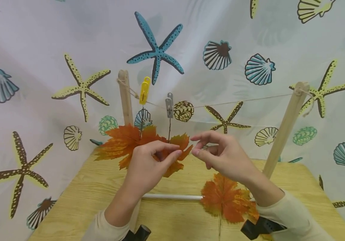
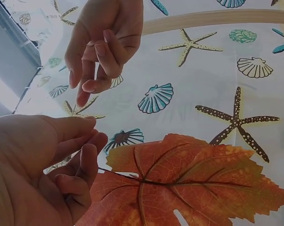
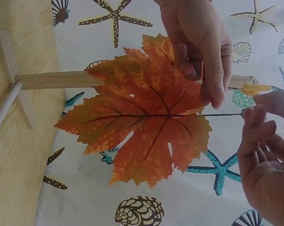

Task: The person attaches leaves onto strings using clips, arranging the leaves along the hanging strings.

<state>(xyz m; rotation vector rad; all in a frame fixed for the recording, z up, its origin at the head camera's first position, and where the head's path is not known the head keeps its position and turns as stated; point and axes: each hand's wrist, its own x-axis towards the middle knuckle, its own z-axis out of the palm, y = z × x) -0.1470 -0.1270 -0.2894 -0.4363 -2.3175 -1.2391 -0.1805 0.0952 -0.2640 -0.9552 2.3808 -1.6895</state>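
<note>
Two orange maple leaves hang by their stems in the head view: the left leaf (image 1: 121, 144) from a yellow clothespin (image 1: 144, 90), the other leaf (image 1: 184, 142) from a grey clothespin (image 1: 169, 105). My left hand (image 1: 151, 164) is in front of them, thumb and index tips close together, with nothing visible between. To its right, my right hand (image 1: 223, 154) has thumb and index apart, near the leaf's edge, holding nothing. The right wrist view shows a hanging leaf (image 3: 146, 113) behind my left hand (image 3: 198, 52); its stem runs behind my right fingers (image 3: 255, 122).
A twine line (image 1: 244, 101) stretches between a left wooden post (image 1: 125, 100) and a right wooden post (image 1: 285, 130). On the table (image 1: 79, 201) lie more maple leaves (image 1: 223, 197), over a white rod (image 1: 172, 196). A shell-patterned curtain (image 1: 190, 20) surrounds the back.
</note>
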